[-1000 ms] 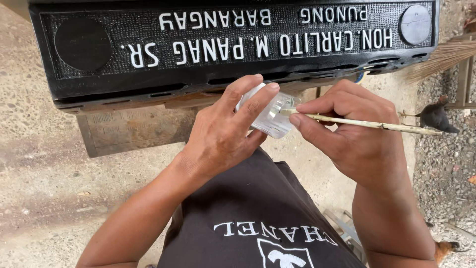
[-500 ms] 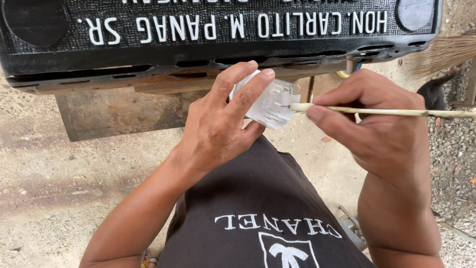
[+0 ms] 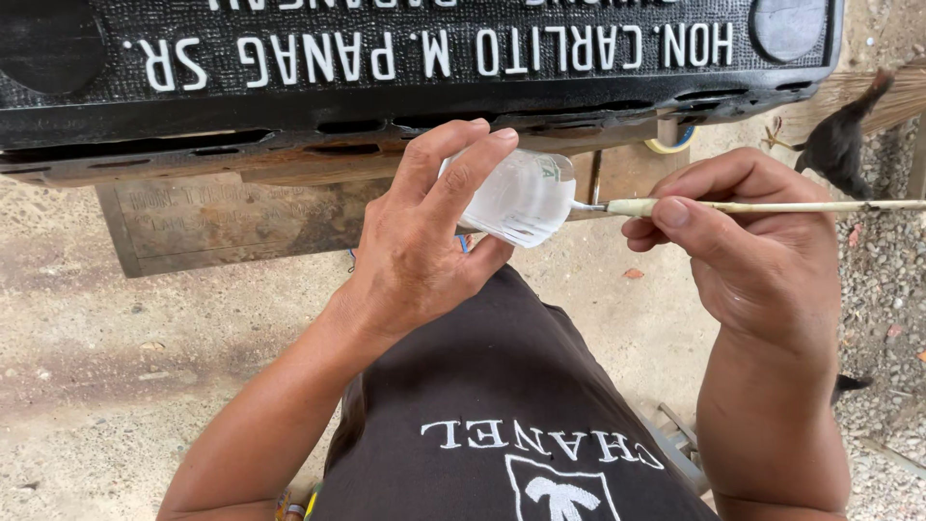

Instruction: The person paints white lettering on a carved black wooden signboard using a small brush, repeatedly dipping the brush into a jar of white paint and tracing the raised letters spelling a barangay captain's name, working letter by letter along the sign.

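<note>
My left hand (image 3: 424,241) grips a small clear plastic cup (image 3: 521,198) smeared white inside, tilted toward the right. My right hand (image 3: 743,241) pinches a thin paint-stained brush (image 3: 762,205) held level, its white tip just outside the cup's rim. Both hands hover over my knee in dark cloth (image 3: 502,386). Just beyond them stands a black panel with raised white lettering (image 3: 405,68).
A brown lettered slab (image 3: 212,217) lies under the black panel on the concrete ground (image 3: 96,367). A dark chicken (image 3: 839,140) stands at the far right on gravel (image 3: 887,289). A tape roll (image 3: 675,143) peeks out behind the panel.
The brush tip has come out of the cup and my right hand has shifted right. The view has moved closer to the panel.
</note>
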